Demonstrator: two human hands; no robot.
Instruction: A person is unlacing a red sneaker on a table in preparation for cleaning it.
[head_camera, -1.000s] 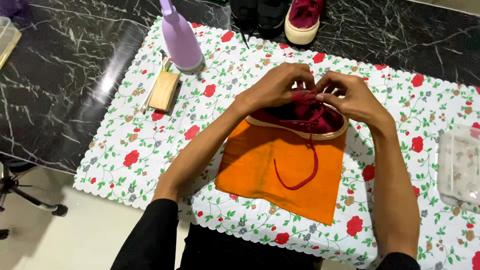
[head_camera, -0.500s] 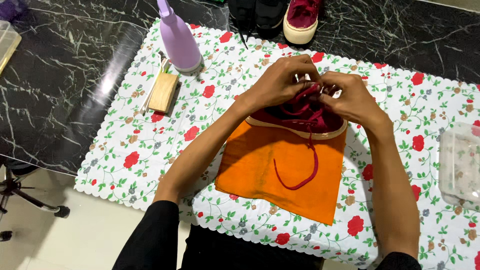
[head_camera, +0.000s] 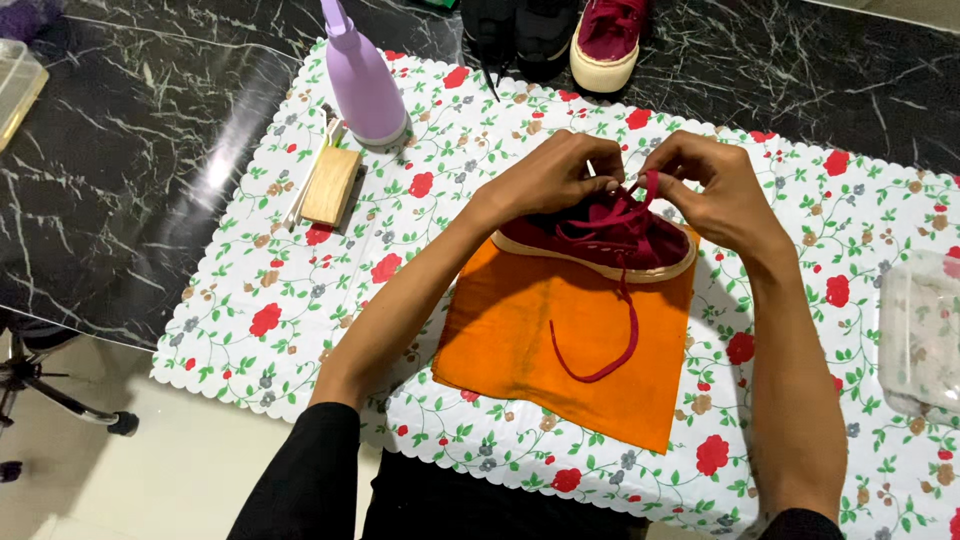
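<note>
While a maroon sneaker (head_camera: 600, 236) is lying on an orange cloth (head_camera: 560, 345) spread over a flowered table mat (head_camera: 300, 290), its maroon lace (head_camera: 612, 330) is being pinched at the top eyelets by both hands. The left hand (head_camera: 555, 175) is being kept curled, fingertips closed on the lace; the right hand (head_camera: 715, 190) is likewise being held narrow around a raised loop. A lavender bottle (head_camera: 362, 85) and wooden brush (head_camera: 330, 185) are being left nearby.

Both hands (head_camera: 640, 185) on maroon shoe (head_camera: 600, 240) lace (head_camera: 610, 340)
</note>
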